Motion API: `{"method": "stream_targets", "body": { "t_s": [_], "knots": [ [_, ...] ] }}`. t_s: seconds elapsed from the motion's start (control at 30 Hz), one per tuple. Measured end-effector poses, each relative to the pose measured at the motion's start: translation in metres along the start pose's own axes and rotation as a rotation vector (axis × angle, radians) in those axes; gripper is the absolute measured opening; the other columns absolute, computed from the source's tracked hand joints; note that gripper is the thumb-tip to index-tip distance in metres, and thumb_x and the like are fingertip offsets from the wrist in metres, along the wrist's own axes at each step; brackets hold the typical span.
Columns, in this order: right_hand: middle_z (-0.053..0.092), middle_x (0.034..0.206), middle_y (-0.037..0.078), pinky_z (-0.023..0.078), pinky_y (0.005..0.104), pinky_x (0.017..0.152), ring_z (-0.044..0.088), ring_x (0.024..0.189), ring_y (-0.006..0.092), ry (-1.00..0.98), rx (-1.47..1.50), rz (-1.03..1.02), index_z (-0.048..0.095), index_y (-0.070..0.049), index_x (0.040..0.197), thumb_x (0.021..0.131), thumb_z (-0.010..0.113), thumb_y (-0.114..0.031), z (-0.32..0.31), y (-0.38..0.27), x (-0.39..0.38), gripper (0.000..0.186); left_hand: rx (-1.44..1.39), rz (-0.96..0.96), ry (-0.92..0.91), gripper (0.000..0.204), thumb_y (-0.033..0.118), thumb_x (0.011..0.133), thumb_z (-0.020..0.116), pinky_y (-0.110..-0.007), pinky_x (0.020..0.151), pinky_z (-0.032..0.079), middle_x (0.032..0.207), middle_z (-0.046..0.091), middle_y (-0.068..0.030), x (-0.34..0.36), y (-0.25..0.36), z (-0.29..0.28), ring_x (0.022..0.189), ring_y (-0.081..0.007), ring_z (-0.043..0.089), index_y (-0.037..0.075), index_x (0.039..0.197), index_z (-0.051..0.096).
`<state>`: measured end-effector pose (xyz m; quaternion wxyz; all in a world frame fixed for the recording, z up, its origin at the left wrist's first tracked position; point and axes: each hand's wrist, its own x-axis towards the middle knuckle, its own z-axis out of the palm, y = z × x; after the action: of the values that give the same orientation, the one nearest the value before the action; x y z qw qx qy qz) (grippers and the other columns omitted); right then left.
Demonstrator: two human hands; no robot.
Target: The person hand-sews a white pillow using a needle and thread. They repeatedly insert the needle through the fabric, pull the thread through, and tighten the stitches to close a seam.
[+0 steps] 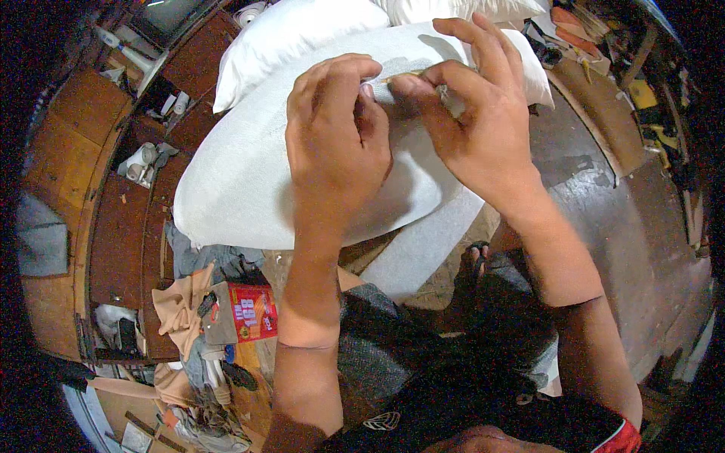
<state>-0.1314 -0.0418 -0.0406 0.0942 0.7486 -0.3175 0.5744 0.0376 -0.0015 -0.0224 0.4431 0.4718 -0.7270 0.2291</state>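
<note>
Large white cushion (234, 174): fabric-covered, finely textured, plump, with a rounded outline, lying broad face up and slanting from lower left to upper right. Thin tan strand (389, 78) set over its upper part; material and full length indeterminable.

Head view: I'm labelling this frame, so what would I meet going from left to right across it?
Grey sheet → white shelf items → red package → left hand → right hand → yellow object.

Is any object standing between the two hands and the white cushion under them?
Nothing visible blocks the way to the white cushion; a thin yellowish strand shows between the left hand and right hand.
</note>
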Motion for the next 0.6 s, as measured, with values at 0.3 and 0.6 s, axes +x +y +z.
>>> {"method": "stream_targets", "body": {
  "t_s": [0.3,0.6],
  "knots": [
    [0.061,0.139,0.015,0.035,0.0495,0.115,0.047,0.139,0.037,-0.019,0.586,0.26,0.078,-0.007,0.094,0.089,0.079,-0.02,0.003,0.006,0.0,0.014,0.016,0.025,0.028,0.024,0.0,0.092,0.058,-0.044,0.1,0.051,0.115,0.072,-0.0148,-0.001,-0.003,0.001,0.112,-0.0357,0.066,0.004,0.113,0.069],
    [0.063,0.14,0.014,0.035,0.0505,0.117,0.049,0.137,0.0413,-0.009,-0.027,0.043,0.079,-0.01,0.093,0.083,0.083,-0.014,0.002,-0.008,0.004,0.012,0.026,0.013,0.009,0.023,0.002,0.094,0.06,-0.045,0.101,0.05,0.118,0.071,-0.0127,-0.002,0.0,0.002,0.113,-0.0358,0.065,0.006,0.115,0.068]
  ]
}}
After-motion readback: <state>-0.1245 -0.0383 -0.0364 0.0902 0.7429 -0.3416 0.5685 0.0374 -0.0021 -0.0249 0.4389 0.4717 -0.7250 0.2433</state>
